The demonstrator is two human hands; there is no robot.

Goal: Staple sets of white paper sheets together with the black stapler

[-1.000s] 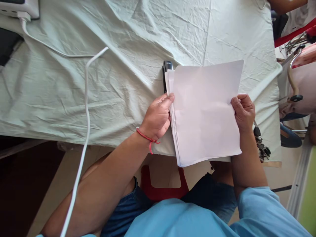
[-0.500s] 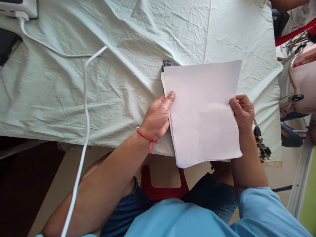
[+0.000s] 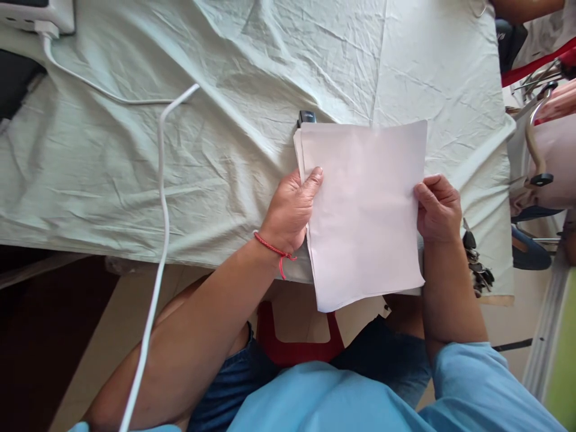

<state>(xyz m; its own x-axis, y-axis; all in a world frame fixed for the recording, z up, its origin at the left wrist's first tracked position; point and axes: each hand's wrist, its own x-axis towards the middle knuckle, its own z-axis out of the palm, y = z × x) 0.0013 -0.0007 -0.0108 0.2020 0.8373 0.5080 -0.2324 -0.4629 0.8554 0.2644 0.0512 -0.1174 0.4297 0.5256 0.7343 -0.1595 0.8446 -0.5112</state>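
Both hands hold a stack of white paper [image 3: 364, 210] over the near edge of a table draped in a pale green cloth [image 3: 225, 120]. The left hand [image 3: 290, 213] grips the stack's left edge, thumb lying on the top sheet and the fingers curled underneath, out of sight. The right hand [image 3: 436, 207] is closed on the right edge, thumb on top and knuckles bent, pinching the sheets. The stack lies nearly flat, its far half over the cloth and its near corner jutting past the table edge above the person's lap. The sheets are roughly squared, with a few lower edges showing stepped along the left side near the far corner. A black stapler [image 3: 306, 117] lies on the cloth under the stack's far left corner; only its tip shows, and whether paper and stapler touch I cannot tell. A red string bracelet [image 3: 274, 252] circles the left wrist. A thick white cable [image 3: 159, 198] runs from the cloth down past the left forearm, and a thinner one leads to a white box [image 3: 40, 12] at the far left corner. A bunch of keys [image 3: 477, 264] hangs at the table edge just beside the right wrist. A red stool [image 3: 297, 342] shows between the knees.
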